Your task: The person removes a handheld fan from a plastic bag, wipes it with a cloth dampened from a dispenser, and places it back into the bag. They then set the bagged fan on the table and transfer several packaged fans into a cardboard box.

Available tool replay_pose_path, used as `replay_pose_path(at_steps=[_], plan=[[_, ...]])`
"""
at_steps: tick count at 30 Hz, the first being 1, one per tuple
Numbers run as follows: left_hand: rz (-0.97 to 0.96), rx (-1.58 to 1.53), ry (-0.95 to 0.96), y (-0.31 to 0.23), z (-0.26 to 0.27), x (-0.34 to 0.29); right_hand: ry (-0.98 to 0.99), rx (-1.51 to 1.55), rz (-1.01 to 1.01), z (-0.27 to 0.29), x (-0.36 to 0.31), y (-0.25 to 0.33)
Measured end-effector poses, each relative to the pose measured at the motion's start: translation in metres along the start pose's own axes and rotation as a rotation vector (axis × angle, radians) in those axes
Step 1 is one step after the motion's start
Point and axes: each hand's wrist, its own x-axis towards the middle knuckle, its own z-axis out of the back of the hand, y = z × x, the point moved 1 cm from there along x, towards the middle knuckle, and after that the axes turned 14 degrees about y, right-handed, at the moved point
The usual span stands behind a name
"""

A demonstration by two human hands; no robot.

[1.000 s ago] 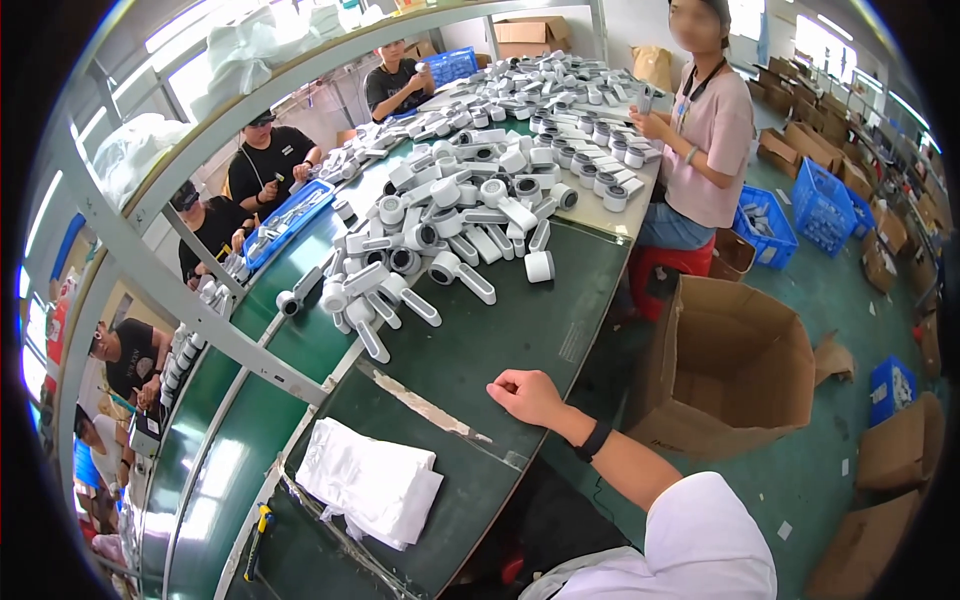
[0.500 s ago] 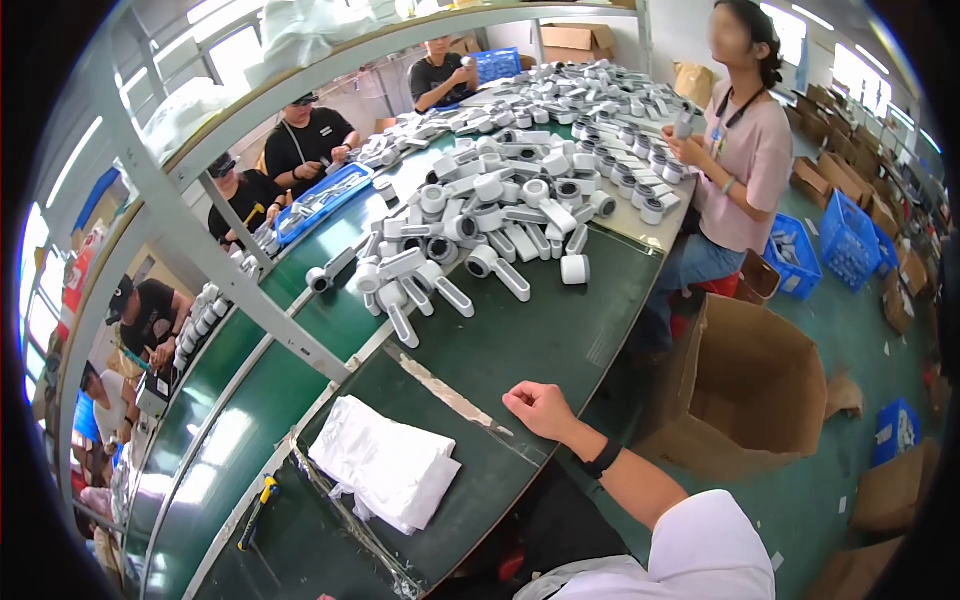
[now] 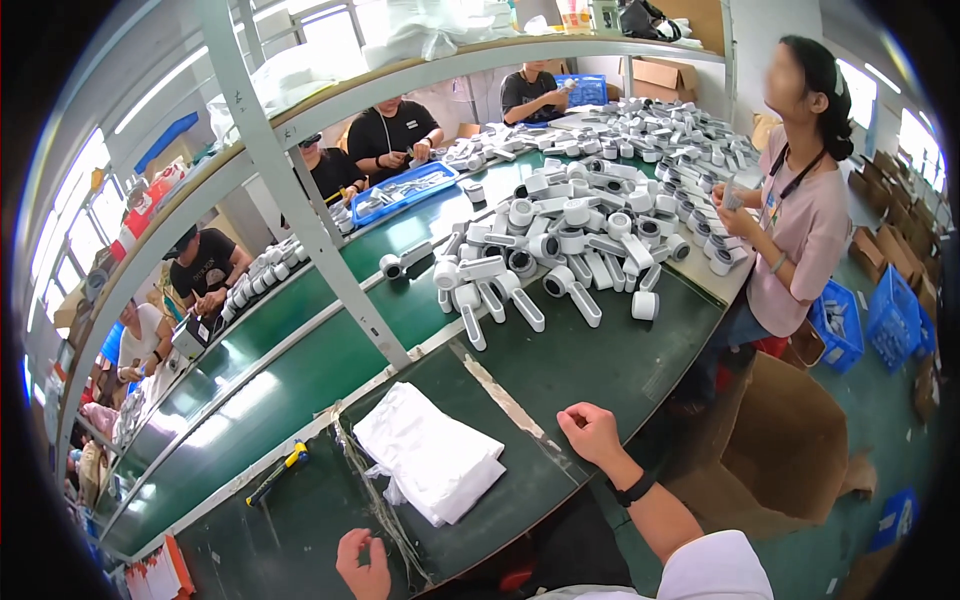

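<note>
My right hand (image 3: 590, 432) rests in a loose fist on the green tabletop near its edge, with nothing visible in it. My left hand (image 3: 363, 566) is over the table at the lower edge, its fingers bent and thumb apart, holding nothing. Between the two lies a folded stack of white plastic bags (image 3: 430, 455), touched by neither. A yellow-and-black cutter knife (image 3: 278, 474) sits left of the bags. Farther up the table is a large heap of white-and-grey devices (image 3: 570, 225) with round heads and flat handles.
At right, a person in pink (image 3: 800, 225) holds a part beside an open cardboard box (image 3: 790, 440). Blue crates (image 3: 893, 312) stand on the floor. A metal shelf post (image 3: 300, 200) rises at left. An orange box of papers (image 3: 160, 572) sits lower left. Co-workers sit across the table.
The view has swung left, so the scene sits farther right and lower. My left hand has come into view at the lower edge. My right hand stays in a fist on the table.
</note>
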Motion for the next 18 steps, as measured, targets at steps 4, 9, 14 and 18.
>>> replay_pose_path(at_steps=[4, 9, 14, 18], plan=[[-0.184, 0.117, 0.166, -0.042, -0.004, 0.019, -0.005, -0.180, 0.012, 0.001, -0.001, 0.001], [-0.240, 0.098, 0.235, -0.064, -0.017, 0.032, 0.040, -0.134, -0.071, 0.001, 0.000, -0.001], [-0.154, 0.098, 0.194, -0.042, -0.010, 0.017, 0.020, -0.178, -0.026, -0.001, 0.000, -0.009], [-0.078, 0.067, 0.169, -0.012, 0.002, -0.004, 0.029, -0.192, -0.023, 0.000, 0.000, -0.005]])
